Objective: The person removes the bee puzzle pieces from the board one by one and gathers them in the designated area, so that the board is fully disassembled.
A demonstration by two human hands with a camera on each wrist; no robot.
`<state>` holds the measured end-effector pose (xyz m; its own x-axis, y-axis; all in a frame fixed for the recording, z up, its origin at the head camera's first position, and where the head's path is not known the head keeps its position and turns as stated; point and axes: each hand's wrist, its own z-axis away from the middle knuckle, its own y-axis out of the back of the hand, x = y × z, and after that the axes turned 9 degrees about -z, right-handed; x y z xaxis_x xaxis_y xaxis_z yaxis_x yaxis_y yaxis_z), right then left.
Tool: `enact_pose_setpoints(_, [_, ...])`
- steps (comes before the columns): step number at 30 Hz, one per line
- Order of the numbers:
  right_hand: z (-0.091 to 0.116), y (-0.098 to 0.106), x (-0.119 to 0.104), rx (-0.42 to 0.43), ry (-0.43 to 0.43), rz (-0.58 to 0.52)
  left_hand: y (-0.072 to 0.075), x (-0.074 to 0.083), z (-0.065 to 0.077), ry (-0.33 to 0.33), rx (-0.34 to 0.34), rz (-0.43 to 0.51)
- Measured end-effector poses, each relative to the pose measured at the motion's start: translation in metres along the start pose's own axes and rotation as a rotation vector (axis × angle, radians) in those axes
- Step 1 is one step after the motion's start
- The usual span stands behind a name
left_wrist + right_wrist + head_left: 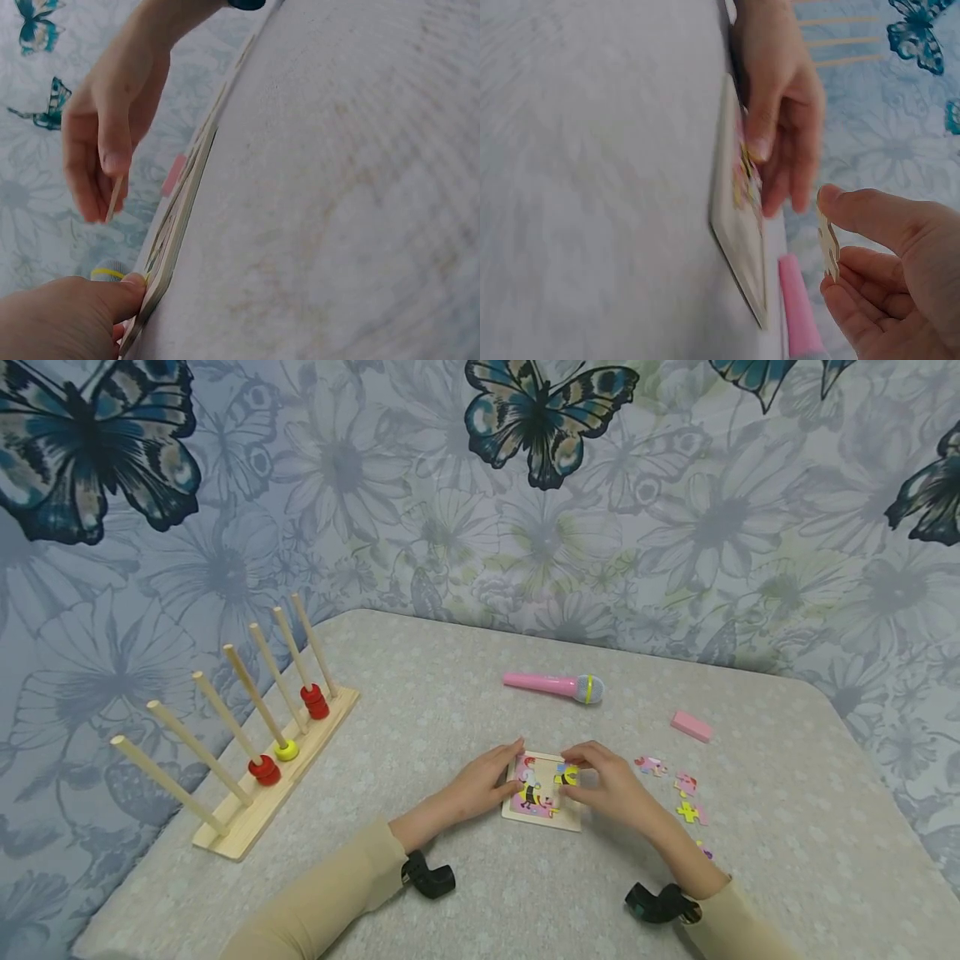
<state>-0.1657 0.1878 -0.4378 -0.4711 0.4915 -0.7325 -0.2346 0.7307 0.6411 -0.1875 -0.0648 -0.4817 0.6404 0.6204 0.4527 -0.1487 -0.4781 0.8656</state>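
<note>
A small wooden puzzle tray (pixel 567 815) lies on the table, with pink and bee-patterned pieces (pixel 532 797) set in its left side. My left hand (pixel 477 787) holds the tray's left edge, thumb on top; the left wrist view shows the fingers at its side. Above the tray's right part, my right hand (pixel 611 785) pinches a puzzle piece (pixel 828 247) between thumb and fingers. The piece shows bare wood in the right wrist view and a yellow and blue face in the head view. Loose puzzle pieces (pixel 687 812) lie to the right, one partly hidden by the right forearm.
Behind the tray lies a pink toy microphone (pixel 551 684). A pink block (pixel 691 726) is at the back right. On the left stands a wooden peg rack (pixel 281 793) with several upright pegs and red and yellow rings. A patterned wall borders the table's back.
</note>
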Motion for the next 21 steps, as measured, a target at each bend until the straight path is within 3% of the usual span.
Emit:
enact_pose_setpoints(5, [0.029, 0.029, 0.012, 0.076, -0.077, 0.048, -0.001, -0.001, 0.001, -0.018, 0.006, -0.012])
enact_pose_setpoints(12, [0.067, 0.053, 0.030, 0.093, -0.184, 0.110, -0.002, -0.001, 0.003, -0.007, -0.023, -0.030])
enact_pose_setpoints(17, [0.077, 0.057, 0.034, 0.083, -0.219, 0.159, -0.001, 0.000, 0.003, -0.017, -0.013, -0.026])
enact_pose_setpoints(21, [0.076, 0.057, 0.037, 0.089, -0.191, 0.186, 0.000, 0.002, 0.003, -0.020, -0.007, -0.027])
